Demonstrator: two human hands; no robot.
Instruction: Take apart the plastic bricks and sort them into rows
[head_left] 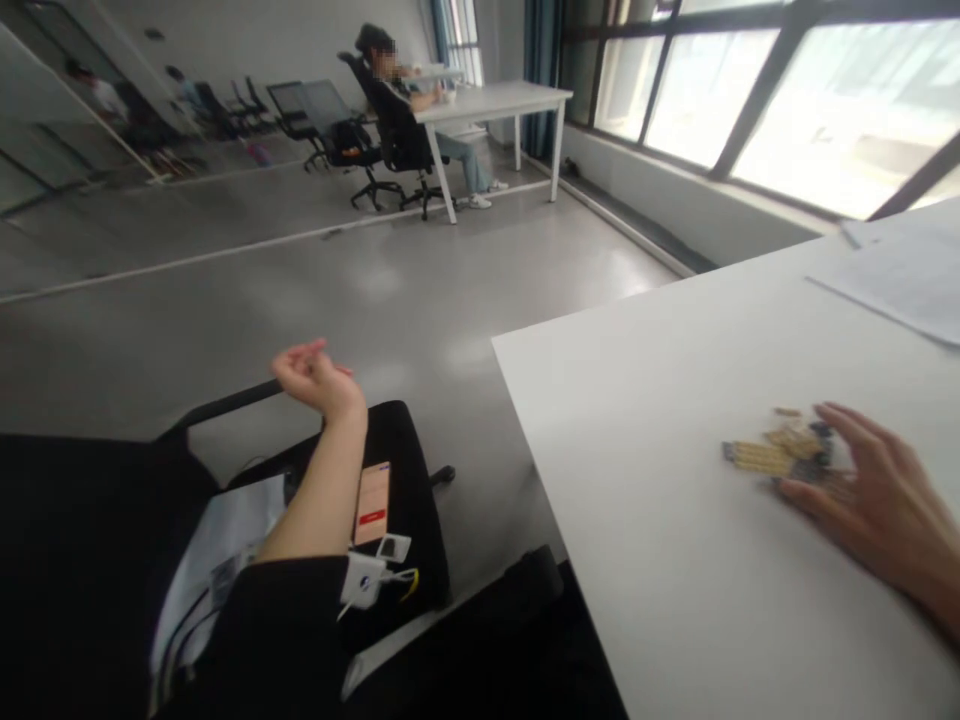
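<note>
My left hand (319, 382) is raised over the black chair (411, 470) beside me, wrist bent and fingers curled in. I see nothing in it. On the white table (630, 430), my right hand (877, 490) reaches in from the right edge, thumb and fingers apart. Between and just beyond its fingertips lies a small cluster of tan and dark grey pieces, among them a ribbed tan block (761, 458) with a grey end. A small loose tan piece (787, 411) lies slightly apart. Whether my fingers touch the cluster is unclear.
A lit phone (373, 503), white cabled devices (367, 580) and a pale sheet or bag (217, 560) lie on the chair seat. Paper (900, 280) rests at the table's far right. Another person (401, 110) sits at a distant table (502, 100) near the windows.
</note>
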